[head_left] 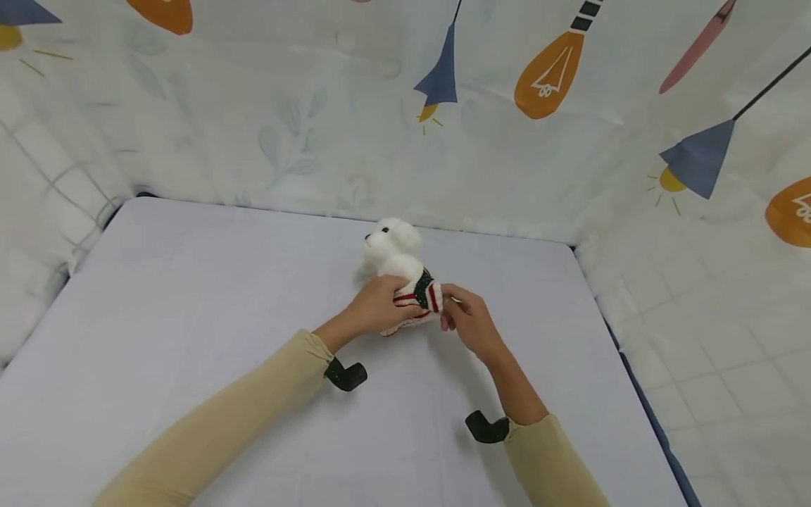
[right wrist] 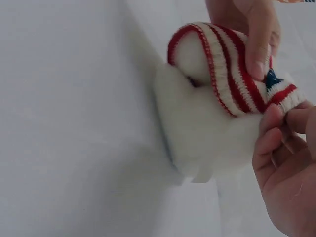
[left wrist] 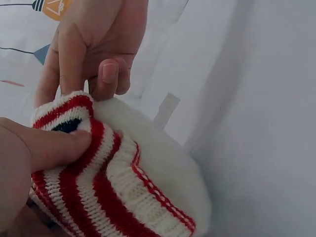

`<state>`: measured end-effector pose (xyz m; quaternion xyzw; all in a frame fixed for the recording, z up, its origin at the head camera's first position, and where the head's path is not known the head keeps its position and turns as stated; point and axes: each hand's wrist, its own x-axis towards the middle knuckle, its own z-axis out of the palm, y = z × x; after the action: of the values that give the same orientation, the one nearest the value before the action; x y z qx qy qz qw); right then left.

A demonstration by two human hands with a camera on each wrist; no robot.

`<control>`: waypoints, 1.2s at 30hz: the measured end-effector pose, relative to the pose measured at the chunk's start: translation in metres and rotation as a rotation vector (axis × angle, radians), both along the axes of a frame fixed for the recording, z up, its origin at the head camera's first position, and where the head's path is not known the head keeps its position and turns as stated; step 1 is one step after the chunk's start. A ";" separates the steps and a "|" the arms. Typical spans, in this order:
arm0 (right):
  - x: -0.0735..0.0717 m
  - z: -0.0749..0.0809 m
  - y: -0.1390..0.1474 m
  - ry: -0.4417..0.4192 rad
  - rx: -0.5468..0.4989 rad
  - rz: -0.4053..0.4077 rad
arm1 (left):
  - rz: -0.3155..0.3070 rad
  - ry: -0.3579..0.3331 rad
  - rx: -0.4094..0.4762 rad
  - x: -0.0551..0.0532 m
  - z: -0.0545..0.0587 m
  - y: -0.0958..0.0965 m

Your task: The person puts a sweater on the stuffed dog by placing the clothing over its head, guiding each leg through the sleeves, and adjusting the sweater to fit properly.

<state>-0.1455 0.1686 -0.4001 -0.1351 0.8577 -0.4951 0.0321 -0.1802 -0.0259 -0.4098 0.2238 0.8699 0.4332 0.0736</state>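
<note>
A white plush dog (head_left: 394, 243) lies on the table, its head pointing toward the back wall. It has on a knitted sweater (left wrist: 106, 190) with red and white stripes and a dark patch. My left hand (head_left: 380, 304) grips the dog's body, the thumb pressing on the knit. At the sweater's narrow end, my right hand (right wrist: 291, 182) pinches the white and red cuff between thumb and fingertips. In the right wrist view the sweater's wide hem stands away from the white fur (right wrist: 207, 133). A small pale tag (left wrist: 166, 111) sticks out from the fur.
A white-covered table (head_left: 209, 296) spreads around the dog. Behind it hangs a curtain (head_left: 355, 127) printed with lamps, bulbs and pencils. Dark wrist mounts (head_left: 346, 375) jut from both beige sleeves. The table's right edge (head_left: 646, 408) is dark.
</note>
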 end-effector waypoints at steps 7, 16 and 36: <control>0.000 -0.014 -0.004 0.258 0.162 0.030 | -0.060 0.062 0.026 -0.002 -0.002 -0.006; -0.009 -0.003 -0.009 0.232 0.328 0.055 | -0.041 0.129 -0.036 -0.002 -0.013 -0.013; -0.009 0.008 -0.027 0.164 0.649 -0.021 | 0.099 -0.258 0.314 -0.002 -0.018 -0.011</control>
<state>-0.1545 0.1418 -0.3921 -0.1481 0.9717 -0.1838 -0.0007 -0.1822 -0.0372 -0.4277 0.1322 0.7850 0.5917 0.1272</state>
